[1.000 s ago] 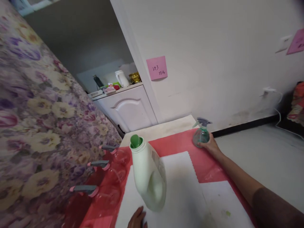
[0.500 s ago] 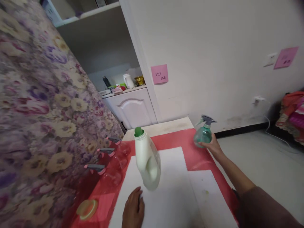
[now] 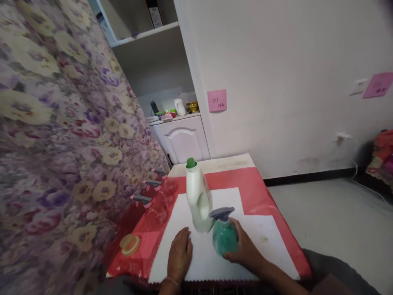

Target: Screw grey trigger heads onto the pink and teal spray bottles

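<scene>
My right hand (image 3: 242, 248) is wrapped round a green spray bottle (image 3: 223, 237) with a grey trigger head, over the white cloth. Its nozzle points left, near a pale green detergent jug (image 3: 196, 196). The jug stands upright without its cap, and a green spout shows in its mouth. Left of the jug's base, my left hand (image 3: 180, 252) rests flat on the cloth and holds nothing.
Three clear spray bottles (image 3: 155, 213) with pink and grey heads line the table's left side. A round yellowish lid (image 3: 129, 244) lies in front of them. White cloths (image 3: 270, 237) cover part of the red tablecloth (image 3: 260, 192). A floral curtain (image 3: 76, 155) hangs at left.
My right hand has brought the green spray bottle from the table's far right edge to the middle, beside the jug. My left hand stays by the jug. The camera view has shifted.
</scene>
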`<state>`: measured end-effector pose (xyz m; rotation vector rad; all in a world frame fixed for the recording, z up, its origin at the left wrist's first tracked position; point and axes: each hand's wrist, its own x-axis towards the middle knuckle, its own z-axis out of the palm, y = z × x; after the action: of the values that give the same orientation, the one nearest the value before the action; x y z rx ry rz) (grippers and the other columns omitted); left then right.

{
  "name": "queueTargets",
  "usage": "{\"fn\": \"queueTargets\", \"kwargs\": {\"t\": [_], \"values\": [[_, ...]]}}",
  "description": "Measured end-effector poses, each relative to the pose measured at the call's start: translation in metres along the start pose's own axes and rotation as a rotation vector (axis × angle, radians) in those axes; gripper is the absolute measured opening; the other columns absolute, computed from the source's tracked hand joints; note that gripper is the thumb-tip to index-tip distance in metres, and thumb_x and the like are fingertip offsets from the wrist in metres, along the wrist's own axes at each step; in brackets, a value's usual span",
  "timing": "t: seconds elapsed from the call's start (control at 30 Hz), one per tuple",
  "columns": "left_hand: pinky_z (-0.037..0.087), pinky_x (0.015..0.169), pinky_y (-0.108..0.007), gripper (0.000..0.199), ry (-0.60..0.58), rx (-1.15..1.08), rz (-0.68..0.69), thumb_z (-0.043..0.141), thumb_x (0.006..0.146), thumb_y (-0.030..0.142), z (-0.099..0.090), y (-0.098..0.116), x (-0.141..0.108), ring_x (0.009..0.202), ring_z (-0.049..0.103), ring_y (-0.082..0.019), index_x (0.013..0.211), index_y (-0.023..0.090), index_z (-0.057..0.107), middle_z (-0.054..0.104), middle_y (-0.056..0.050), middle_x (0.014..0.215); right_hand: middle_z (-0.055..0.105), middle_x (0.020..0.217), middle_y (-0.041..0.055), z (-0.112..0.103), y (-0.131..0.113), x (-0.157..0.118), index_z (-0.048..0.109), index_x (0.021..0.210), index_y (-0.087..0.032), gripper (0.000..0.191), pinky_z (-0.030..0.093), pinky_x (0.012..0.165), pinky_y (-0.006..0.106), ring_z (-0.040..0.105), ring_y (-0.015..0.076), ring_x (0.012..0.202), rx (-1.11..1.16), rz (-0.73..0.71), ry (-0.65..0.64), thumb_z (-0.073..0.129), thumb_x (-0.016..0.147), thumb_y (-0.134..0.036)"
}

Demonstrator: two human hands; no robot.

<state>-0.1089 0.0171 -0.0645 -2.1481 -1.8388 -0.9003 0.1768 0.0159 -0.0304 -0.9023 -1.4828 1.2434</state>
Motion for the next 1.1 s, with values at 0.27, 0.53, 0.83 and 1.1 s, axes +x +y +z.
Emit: {"fn": "queueTargets", "kwargs": {"t": [0.27,0.53,0.83,1.1], "values": [[0.053,0.097,-0.048,0.029,-0.004,-0.011,-0.014,0.046,0.088,0.022,0.0,0.001,-0.002,0.11,0.064,-0.027,0.11,0.016,0.064,0.069,-0.012,0.118,0.055,0.128,0.0096,0.013,-0.008,-0.008,0.041,0.129,-0.023,0.085,0.04,0.103,0.047,0.053,0.0331,0.119,-0.189,0.098,0.039,0.072,0.05,-0.011],[0.053,0.097,-0.052,0.031,-0.02,-0.09,-0.06,0.05,0.088,0.031,0.0,0.005,-0.009,0.114,0.063,-0.03,0.11,0.018,0.067,0.067,-0.014,0.124,0.049,0.137,0.0112,0.011,0.006,-0.007,0.035,0.137,-0.022,0.099,0.04,0.105,0.047,0.048,0.0344,0.126,-0.221,0.091,0.005,0.077,0.048,-0.014],[0.04,0.111,-0.047,0.049,-0.202,-0.54,-0.153,0.051,0.092,0.038,-0.015,0.098,-0.036,0.133,0.048,-0.027,0.138,0.024,0.047,0.052,-0.011,0.143,0.044,0.142,0.0137,0.009,0.019,-0.008,0.027,0.142,-0.022,0.102,0.038,0.108,0.046,0.046,0.0318,0.13,-0.266,0.029,-0.044,0.078,0.054,-0.017],[0.021,0.121,-0.043,0.069,-0.133,-0.699,-0.409,0.044,0.092,0.045,-0.002,0.155,-0.036,0.146,0.024,-0.026,0.15,0.015,0.021,0.023,-0.015,0.159,0.04,0.144,0.0201,0.019,0.037,-0.018,0.019,0.148,-0.014,0.086,0.034,0.112,0.05,0.04,0.0335,0.135,-0.43,-0.062,0.042,0.06,0.074,-0.024]]}}
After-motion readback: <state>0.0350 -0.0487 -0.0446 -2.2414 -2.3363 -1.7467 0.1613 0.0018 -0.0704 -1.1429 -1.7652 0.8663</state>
